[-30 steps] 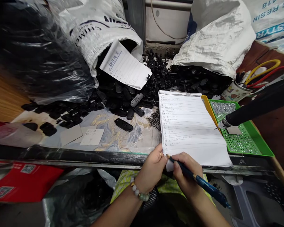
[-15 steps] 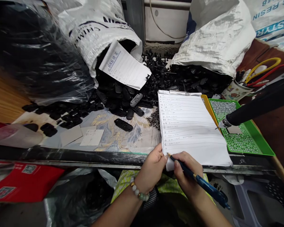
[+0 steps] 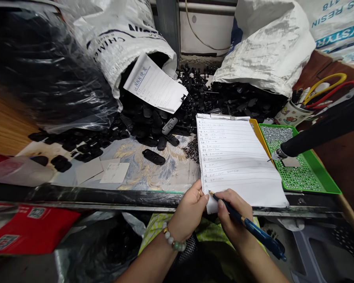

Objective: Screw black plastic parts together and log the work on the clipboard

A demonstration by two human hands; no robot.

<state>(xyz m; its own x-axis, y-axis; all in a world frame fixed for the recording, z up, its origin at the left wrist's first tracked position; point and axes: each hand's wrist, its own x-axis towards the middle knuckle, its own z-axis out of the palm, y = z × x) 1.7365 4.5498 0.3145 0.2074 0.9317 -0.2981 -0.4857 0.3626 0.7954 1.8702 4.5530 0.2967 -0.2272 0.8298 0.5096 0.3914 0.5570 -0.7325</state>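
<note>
**Pen on the lined sheet, sacks spilling black parts**

The right hand [image 3: 234,214] has its fingers closed around a blue pen [image 3: 247,226], the tip touching the lower left corner of a lined sheet [image 3: 238,161] at the tabletop [image 3: 153,169] front edge. The left hand [image 3: 190,210] pinches that corner just beside the tip. Behind, 2 white sacks [image 3: 126,35] lie tipped, black plastic parts [image 3: 147,122] spilling from their mouths. A green tray [image 3: 309,173] right of the sheet holds small silvery pieces. A cup [image 3: 292,114] holds pens.
</note>
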